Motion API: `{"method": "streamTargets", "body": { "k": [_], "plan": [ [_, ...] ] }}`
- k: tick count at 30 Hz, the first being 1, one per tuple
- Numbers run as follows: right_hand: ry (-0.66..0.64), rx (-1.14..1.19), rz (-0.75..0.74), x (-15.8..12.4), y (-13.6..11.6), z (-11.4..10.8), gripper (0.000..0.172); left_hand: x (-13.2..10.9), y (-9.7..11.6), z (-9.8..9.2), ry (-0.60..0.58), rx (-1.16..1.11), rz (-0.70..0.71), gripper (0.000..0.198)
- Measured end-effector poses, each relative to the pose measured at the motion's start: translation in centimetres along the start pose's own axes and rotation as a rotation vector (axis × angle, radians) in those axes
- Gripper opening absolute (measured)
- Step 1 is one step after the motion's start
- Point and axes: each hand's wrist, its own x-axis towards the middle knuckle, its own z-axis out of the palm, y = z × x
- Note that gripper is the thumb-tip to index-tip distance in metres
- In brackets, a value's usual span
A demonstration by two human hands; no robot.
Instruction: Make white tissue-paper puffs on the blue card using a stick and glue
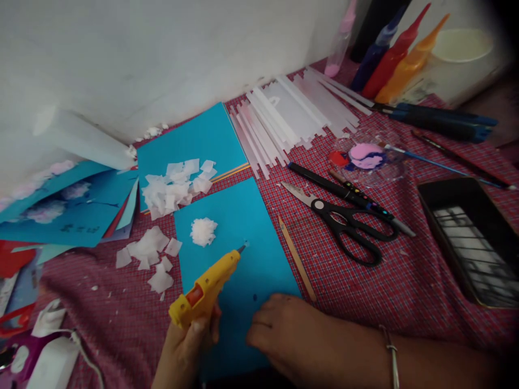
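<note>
With the glue gun (214,278) gripped in the closed left hand (191,339), dab sparingly on the blue paper (251,213) beneath both; steady it with the right hand (286,329), curled, hard to tell if holding anything.

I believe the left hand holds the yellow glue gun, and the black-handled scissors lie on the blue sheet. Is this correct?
Not quite: the scissors lie on the checked cloth, beside the blue sheet, in the head view. The left hand does hold the yellow glue gun.
</note>
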Motion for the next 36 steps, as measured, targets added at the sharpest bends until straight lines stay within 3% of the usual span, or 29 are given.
{"method": "streamTargets", "body": {
  "k": [4, 8, 24, 28, 36],
  "plan": [
    [-0.024, 0.028, 0.014, 0.0, 0.0, 0.0, 0.009, 0.3, -0.1, 0.4, 0.034, 0.050, 0.057, 0.036],
    [-0.063, 0.018, 0.018, 0.3, -0.1, -0.4, 0.007, 0.8, -0.3, 0.4, -0.012, 0.041, 0.098, 0.035],
    [-0.017, -0.010, 0.013, 0.1, 0.0, 0.1, 0.006, 0.4, 0.2, 1.1, 0.031, 0.028, 0.066, 0.030],
    [-0.018, 0.013, 0.010, -0.1, 0.1, 0.3, 0.007, 0.2, 1.1, 1.2, 0.008, 0.164, 0.047, 0.034],
    [0.024, 0.021, 0.012, 0.0, -0.2, 0.0, 0.014, -0.5, 1.0, 1.3, 0.097, 0.328, 0.026, 0.040]
  ]
}}
